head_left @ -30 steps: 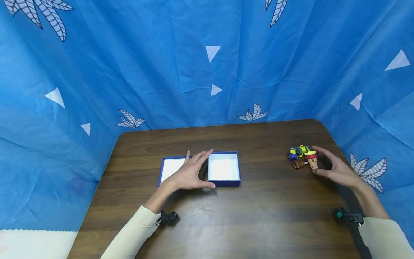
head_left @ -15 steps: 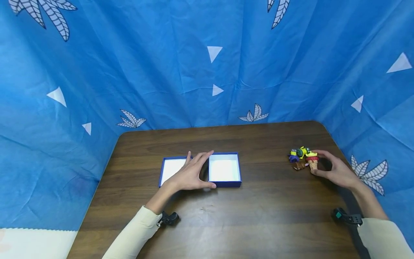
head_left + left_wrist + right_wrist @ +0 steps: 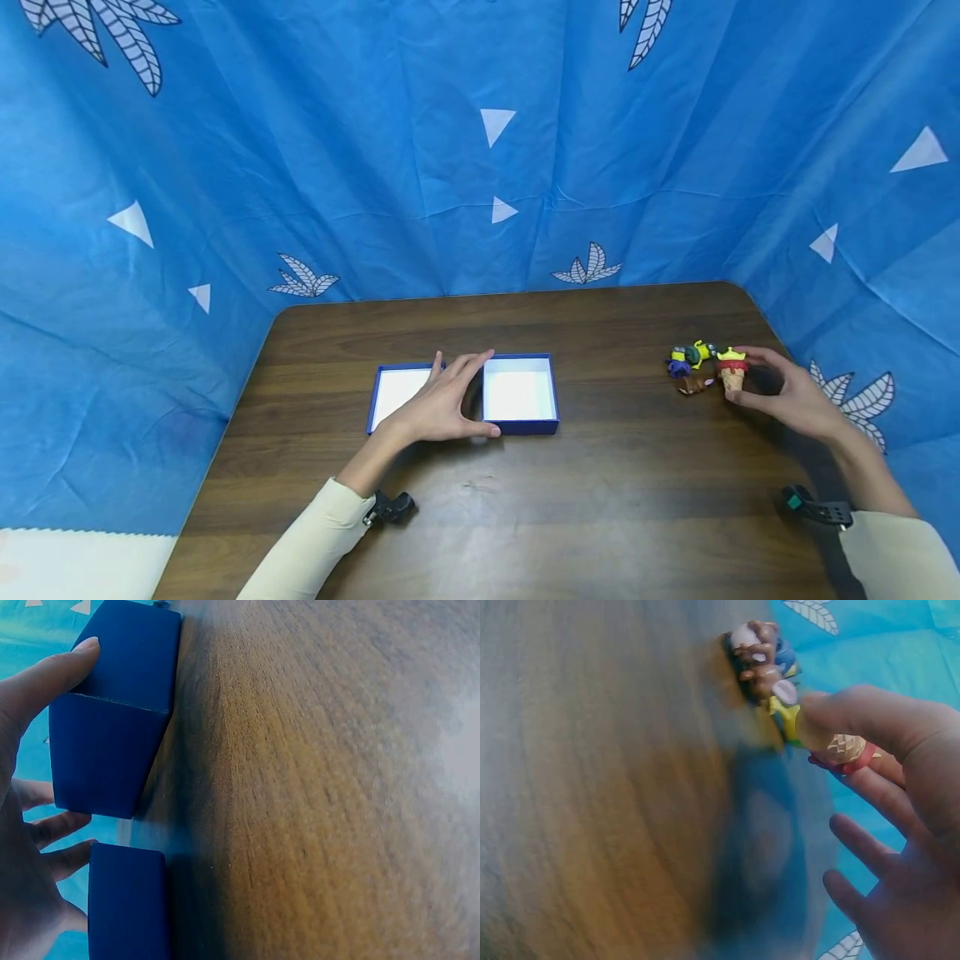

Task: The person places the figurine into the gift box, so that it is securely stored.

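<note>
My left hand (image 3: 438, 404) spans the left side of a shallow blue box (image 3: 521, 390) with a white inside. Its thumb presses the front wall and its index finger reaches the back corner. In the left wrist view the thumb lies against the blue box (image 3: 124, 660). My right hand (image 3: 795, 400) pinches a toy ice cream cone (image 3: 732, 371) with a red and yellow top, between thumb and forefinger. The right wrist view shows the waffle-patterned toy cone (image 3: 845, 748) partly behind the thumb, the other fingers spread.
Left of the cone lie a brown toy animal (image 3: 695, 384), a yellow-green figure (image 3: 701, 353) and a purple-yellow figure (image 3: 678, 362). A second blue-edged white tray or lid (image 3: 397, 392) sits partly under the left hand's line of view. Blue curtain (image 3: 420, 167) borders the wooden table (image 3: 585, 500).
The toy cone has shifted slightly right with my right hand, away from the other figures. My left hand and the box stay where they were.
</note>
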Demonstrator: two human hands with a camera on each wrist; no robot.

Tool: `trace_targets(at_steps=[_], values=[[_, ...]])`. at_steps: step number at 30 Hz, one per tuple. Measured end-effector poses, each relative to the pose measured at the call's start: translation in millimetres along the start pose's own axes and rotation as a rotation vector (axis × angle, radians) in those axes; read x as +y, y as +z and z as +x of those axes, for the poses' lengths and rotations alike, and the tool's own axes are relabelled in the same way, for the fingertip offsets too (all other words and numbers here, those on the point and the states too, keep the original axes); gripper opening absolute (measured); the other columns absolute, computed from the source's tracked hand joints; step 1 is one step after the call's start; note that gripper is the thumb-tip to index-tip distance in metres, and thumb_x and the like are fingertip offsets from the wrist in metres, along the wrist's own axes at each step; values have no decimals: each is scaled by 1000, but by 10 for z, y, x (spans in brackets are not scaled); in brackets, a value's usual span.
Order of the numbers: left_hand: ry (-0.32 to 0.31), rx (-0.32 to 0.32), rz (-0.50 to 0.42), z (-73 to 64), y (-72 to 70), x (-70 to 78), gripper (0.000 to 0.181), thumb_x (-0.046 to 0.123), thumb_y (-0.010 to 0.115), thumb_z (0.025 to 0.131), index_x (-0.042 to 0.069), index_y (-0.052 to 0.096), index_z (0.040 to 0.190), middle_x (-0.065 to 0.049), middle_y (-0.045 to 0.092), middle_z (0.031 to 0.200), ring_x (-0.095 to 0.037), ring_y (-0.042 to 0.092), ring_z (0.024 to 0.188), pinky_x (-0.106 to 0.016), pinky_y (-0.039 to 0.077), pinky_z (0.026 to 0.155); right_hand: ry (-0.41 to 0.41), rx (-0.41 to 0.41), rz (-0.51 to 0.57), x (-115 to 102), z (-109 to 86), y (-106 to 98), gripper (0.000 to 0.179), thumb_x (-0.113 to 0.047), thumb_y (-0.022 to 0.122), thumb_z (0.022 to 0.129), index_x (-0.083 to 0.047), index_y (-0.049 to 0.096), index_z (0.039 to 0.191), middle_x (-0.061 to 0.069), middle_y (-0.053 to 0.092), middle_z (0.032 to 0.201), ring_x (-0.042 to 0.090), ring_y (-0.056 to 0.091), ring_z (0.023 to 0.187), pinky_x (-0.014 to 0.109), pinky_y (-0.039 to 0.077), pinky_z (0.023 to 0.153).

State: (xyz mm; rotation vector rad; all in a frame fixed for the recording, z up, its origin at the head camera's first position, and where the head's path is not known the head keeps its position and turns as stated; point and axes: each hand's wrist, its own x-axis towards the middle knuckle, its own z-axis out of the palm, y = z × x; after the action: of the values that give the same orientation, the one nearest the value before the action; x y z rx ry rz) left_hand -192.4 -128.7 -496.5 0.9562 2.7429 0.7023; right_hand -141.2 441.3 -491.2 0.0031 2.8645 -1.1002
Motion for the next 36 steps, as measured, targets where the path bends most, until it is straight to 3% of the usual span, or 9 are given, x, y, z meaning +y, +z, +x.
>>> trace_targets(at_steps=[5, 10, 13, 15, 17, 20, 24, 30, 36], values=[[-2, 7, 0, -2, 2, -1, 124, 74, 82, 81, 23, 18, 174, -8, 42, 170, -31, 46, 158, -78, 4, 131, -15, 21, -5, -78, -30, -40, 80, -29, 82, 98, 0, 40, 159, 32, 51, 149, 53, 46, 132, 69, 44, 95], [-9, 8, 5, -6, 2, 0, 124, 74, 82, 81, 24, 18, 174, -10, 41, 170, -32, 44, 159, -78, 3, 131, -17, 4, 5, -163, -38, -38, 81, -30, 82, 97, -1, 40, 160, 34, 51, 150, 57, 46, 134, 75, 45, 95], [-10, 11, 5, -11, -2, 3, 124, 73, 83, 81, 24, 18, 174, -10, 41, 170, -32, 43, 160, -79, 3, 131, -25, 13, 2, -204, -46, -25, 80, -29, 82, 97, 0, 40, 159, 34, 52, 148, 56, 49, 131, 60, 53, 91], [-10, 14, 3, -12, 0, 3, 123, 72, 83, 81, 24, 19, 174, -9, 42, 170, -32, 44, 159, -80, 3, 130, -37, 32, 1, -218, -55, -12, 79, -27, 83, 97, 0, 41, 157, 31, 55, 144, 44, 55, 125, 39, 55, 89], [-12, 13, 5, -13, -1, 6, 123, 72, 83, 81, 24, 19, 174, -8, 41, 170, -31, 44, 159, -80, 3, 130, -52, 58, 8, -221, -62, 3, 77, -25, 84, 96, 1, 41, 155, 28, 56, 140, 22, 59, 117, 20, 50, 84], [-17, 13, 9, -10, 5, 5, 122, 74, 82, 81, 24, 20, 174, -7, 41, 170, -30, 45, 158, -81, 2, 130, -74, 92, 27, -210, -65, 34, 78, -20, 85, 95, 4, 40, 154, 27, 57, 136, -8, 52, 103, 5, 45, 79], [-24, 13, 20, -11, 6, 5, 123, 76, 81, 80, 27, 18, 174, -6, 41, 170, -29, 46, 158, -80, 1, 130, -108, 128, 60, -203, -53, 84, 78, -12, 86, 92, 7, 40, 153, 20, 56, 132, -21, 48, 97, 3, 46, 79], [-23, 11, 28, -26, 1, 12, 123, 77, 80, 80, 28, 18, 174, -5, 43, 169, -31, 47, 157, -80, -1, 130, -192, 156, 105, -226, -67, 142, 73, -2, 87, 88, 6, 46, 149, -20, 50, 125, -17, 53, 102, 3, 48, 83], [-22, 15, 41, -20, 6, 2, 123, 78, 80, 80, 28, 18, 174, -6, 43, 169, -32, 46, 158, -81, -3, 129, -170, 129, 132, -319, -57, 178, 72, -5, 86, 91, 4, 41, 147, -24, 51, 124, -19, 53, 102, 4, 50, 81]])
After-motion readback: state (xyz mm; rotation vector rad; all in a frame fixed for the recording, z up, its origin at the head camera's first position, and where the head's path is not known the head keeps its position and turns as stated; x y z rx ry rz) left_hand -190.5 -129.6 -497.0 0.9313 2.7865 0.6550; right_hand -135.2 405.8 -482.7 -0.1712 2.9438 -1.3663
